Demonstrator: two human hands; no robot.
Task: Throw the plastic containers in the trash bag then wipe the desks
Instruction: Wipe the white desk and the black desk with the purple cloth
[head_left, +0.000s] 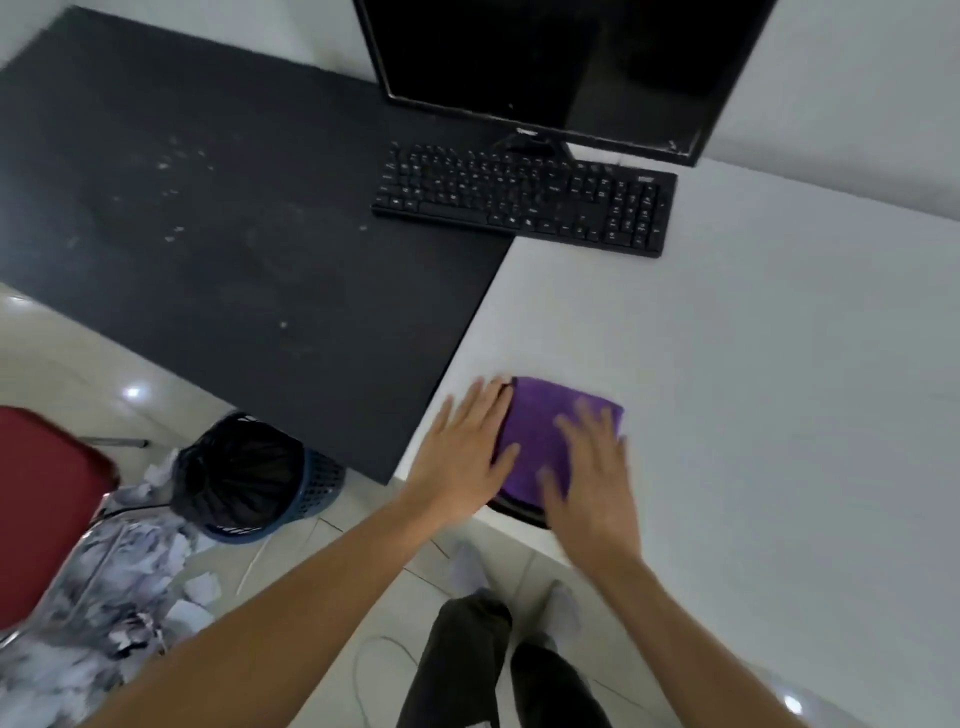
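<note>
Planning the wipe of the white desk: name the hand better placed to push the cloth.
Right. The right hand lies flat on the purple cloth, while the left hand rests mostly on the white desk beside it.

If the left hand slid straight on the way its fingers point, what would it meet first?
The left hand points up the white desk toward the keyboard. The way looks free until the keyboard's near edge, probably around its middle. The purple cloth lies beside it, not ahead.
</note>
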